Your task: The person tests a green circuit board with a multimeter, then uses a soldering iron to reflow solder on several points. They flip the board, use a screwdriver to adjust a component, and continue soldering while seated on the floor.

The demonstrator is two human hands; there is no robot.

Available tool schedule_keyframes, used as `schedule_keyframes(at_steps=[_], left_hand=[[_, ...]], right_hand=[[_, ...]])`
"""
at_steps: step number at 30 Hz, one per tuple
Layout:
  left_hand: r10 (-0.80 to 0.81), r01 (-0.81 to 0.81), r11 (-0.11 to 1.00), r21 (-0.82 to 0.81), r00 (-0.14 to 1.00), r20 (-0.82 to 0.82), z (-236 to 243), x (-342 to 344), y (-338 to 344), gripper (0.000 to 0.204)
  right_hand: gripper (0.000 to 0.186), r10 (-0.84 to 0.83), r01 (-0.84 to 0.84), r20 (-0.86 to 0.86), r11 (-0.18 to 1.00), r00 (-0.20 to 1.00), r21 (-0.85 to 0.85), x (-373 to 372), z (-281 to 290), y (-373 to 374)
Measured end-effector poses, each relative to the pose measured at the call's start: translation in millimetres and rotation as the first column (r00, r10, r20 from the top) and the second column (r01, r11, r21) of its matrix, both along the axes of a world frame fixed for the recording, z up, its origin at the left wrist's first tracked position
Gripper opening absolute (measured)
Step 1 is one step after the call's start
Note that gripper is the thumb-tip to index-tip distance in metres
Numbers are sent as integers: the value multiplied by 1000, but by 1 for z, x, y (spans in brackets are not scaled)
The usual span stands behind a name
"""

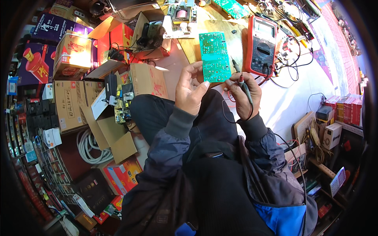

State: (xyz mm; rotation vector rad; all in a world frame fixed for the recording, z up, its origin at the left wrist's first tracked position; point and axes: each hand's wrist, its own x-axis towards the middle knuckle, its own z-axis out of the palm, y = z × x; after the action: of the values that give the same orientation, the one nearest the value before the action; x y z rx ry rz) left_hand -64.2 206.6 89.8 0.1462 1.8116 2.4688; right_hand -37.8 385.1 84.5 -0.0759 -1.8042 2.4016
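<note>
My left hand (190, 92) grips a green circuit board (215, 59) by its lower left edge, thumb over the near side. The board is tilted up above my lap, solder side showing. My right hand (246, 94) is closed around multimeter test probes (247, 93), its fingertips at the board's lower right corner. One dark probe end points up past the board's right side; I cannot tell how many probes lie in the fingers. A thin black lead loops below this hand. Just beyond it, a red and black multimeter (263, 47) lies on the wooden table.
Another green board (232, 8) and an assembly with a transformer (181, 15) are at the table's far side. Tangled leads (293, 59) spread right of the meter. Open cardboard boxes (149, 80) stand at left, near a coiled white cable (92, 147). Shelves line both sides.
</note>
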Motion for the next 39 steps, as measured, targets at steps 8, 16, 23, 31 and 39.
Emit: schedule_keyframes(at_steps=[8, 16, 23, 31, 39], left_hand=[[66, -83, 974, -212, 994, -86, -14, -10, 0, 51], [148, -186, 934, -305, 979, -142, -15, 1, -1, 48], [-142, 146, 989, -1, 965, 220, 14, 59, -10, 51], [-296, 76, 856, 511, 882, 365, 5, 102, 19, 73], [-246, -96, 817, 569, 834, 493, -8, 98, -2, 56]], right_hand=[[14, -19, 22, -26, 993, 999, 117, -14, -9, 2], [24, -92, 106, -73, 968, 993, 228, 7, 3, 8], [54, 40, 33, -143, 880, 989, 474, 49, 35, 7], [75, 364, -78, -189, 608, 912, 790, 66, 26, -31], [73, 377, -53, -195, 556, 905, 830, 77, 23, -29]])
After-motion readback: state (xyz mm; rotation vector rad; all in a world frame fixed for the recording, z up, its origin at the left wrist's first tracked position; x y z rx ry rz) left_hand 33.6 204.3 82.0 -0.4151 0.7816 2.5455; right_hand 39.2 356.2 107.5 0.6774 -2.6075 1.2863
